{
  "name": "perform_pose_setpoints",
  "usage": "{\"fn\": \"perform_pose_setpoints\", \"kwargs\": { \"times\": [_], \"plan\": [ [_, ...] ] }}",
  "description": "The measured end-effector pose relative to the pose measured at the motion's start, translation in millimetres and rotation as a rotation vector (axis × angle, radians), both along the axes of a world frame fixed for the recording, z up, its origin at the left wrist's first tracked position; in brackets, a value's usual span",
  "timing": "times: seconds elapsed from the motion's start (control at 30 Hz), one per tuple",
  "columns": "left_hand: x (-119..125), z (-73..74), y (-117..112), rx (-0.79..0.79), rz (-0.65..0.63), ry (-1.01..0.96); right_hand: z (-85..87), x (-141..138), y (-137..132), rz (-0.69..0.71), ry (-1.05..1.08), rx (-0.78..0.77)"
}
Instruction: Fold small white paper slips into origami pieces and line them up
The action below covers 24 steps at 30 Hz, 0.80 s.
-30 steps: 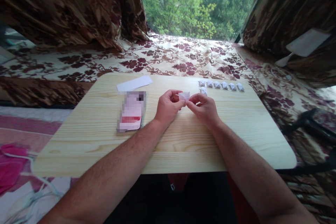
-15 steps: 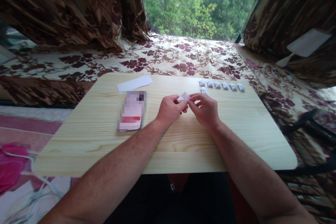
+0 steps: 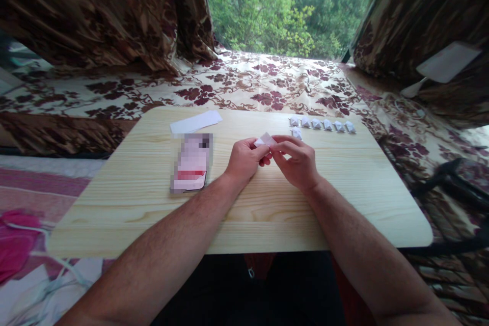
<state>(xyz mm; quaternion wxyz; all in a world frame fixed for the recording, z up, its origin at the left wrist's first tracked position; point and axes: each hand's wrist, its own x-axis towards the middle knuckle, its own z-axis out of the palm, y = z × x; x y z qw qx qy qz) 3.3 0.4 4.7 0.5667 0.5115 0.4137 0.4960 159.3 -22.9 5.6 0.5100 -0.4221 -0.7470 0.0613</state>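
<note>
A small folded piece of white paper (image 3: 265,139) is held above the middle of the table (image 3: 252,214). My left hand (image 3: 245,159) pinches its lower left side between thumb and fingers. On the other side, my right hand (image 3: 298,160) is closed with its fingertips on the paper's right edge. Just beyond my right hand lies a single folded paper piece (image 3: 297,133). Behind it, several similar folded white paper pieces (image 3: 316,124) form a row near the far right edge. Which folds my fingers cover I cannot tell.
A phone (image 3: 192,162), blurred by pixels, lies left of my hands. White paper strips (image 3: 196,121) rest behind it near the far edge. Past the table is a ledge with flowered cloth (image 3: 267,81) under a window, and a white lamp (image 3: 449,62) stands at the right.
The folded paper has shifted slightly left and turned in my fingers. My right hand has moved a little left with it, and the single folded piece behind shows more fully.
</note>
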Motion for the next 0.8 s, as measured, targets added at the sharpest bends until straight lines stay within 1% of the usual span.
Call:
{"fn": "perform_pose_setpoints", "kwargs": {
  "times": [0.13,0.43,0.57,0.8],
  "plan": [
    [-1.6,0.1,0.8,-0.032,-0.01,-0.036,-0.3,0.5,0.2,0.02,-0.009,-0.004],
    [-1.6,5.4,0.2,-0.126,-0.058,-0.111,0.4,1.3,-0.8,0.036,0.014,-0.032],
    [-1.9,5.9,0.4,-0.125,-0.042,-0.091,0.4,2.1,-0.3,0.06,0.004,-0.042],
    [-2.6,3.6,1.7,-0.112,-0.052,-0.086,2.5,3.0,1.1,0.095,-0.004,-0.022]
  ]
}}
